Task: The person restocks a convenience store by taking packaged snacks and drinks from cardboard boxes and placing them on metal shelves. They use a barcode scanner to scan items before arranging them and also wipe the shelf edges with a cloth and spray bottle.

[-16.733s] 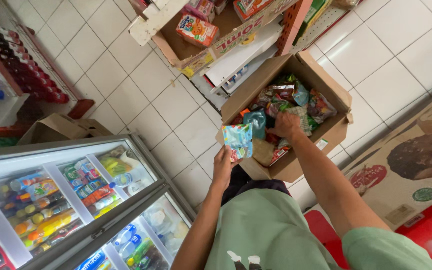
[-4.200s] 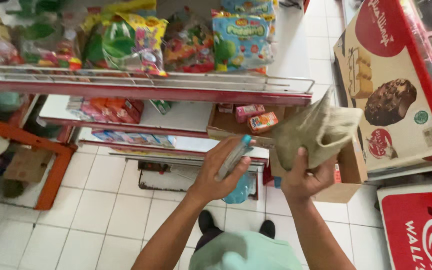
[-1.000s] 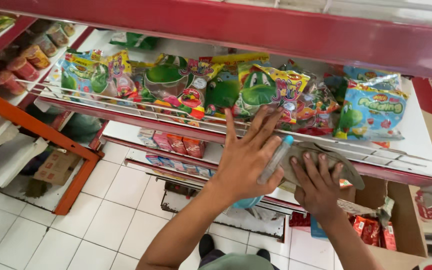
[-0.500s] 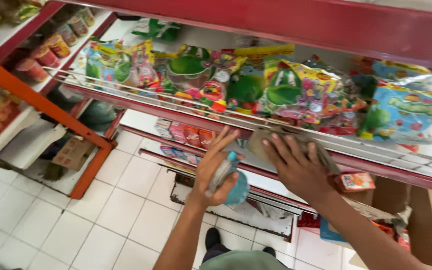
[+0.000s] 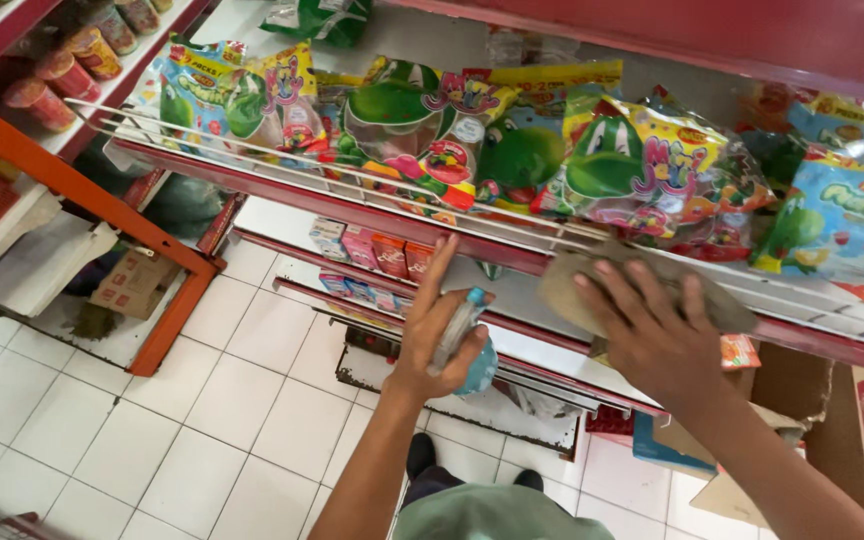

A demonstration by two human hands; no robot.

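Head view, looking down at a shop shelf unit w/ white tile floor point(image 5: 202, 420) below.

Left hand point(image 5: 437, 335): grasping a blue snack packet point(image 5: 467, 345), thumb on one side, fingers wrapped round it, index finger stretched up toward the shelf edge. Packet sits in front of the lower shelves, just below the red shelf rail point(image 5: 352, 205); its lower end is teal-blue and sticks out under the palm.

Right hand point(image 5: 652, 335): fingers spread, palm down, pressed flat on a crumpled brown cardboard piece point(image 5: 577, 285). Cardboard lies against the near edge of the shelf, touching the white wire guard point(image 5: 282, 165). Hand is not closed round it, more holding it down; can't tell if the thumb hooks under.

Shelf above the hands: row of bright snack bags w/ green frog pics point(image 5: 422, 125), packed side by side behind the wire guard, leaning toward the near side. To the right, light blue snack bags point(image 5: 837, 215), touching the frog ones. Far back on the same shelf, a dark green bag point(image 5: 317, 15) lying alone.

Shelf under it, left of the left hand: small pink and red boxes point(image 5: 377, 250) in a line.

Far left: orange rack frame point(image 5: 82, 190), cup noodle tubs point(image 5: 62, 65) on its top shelf, small brown carton point(image 5: 132, 285) down near the floor.

Right edge, near: open cardboard box point(image 5: 802, 390), partly hidden by the right forearm.

Bottom centre: person's green shirt point(image 5: 492, 515) and dark shoes point(image 5: 422, 455) on the tiles.
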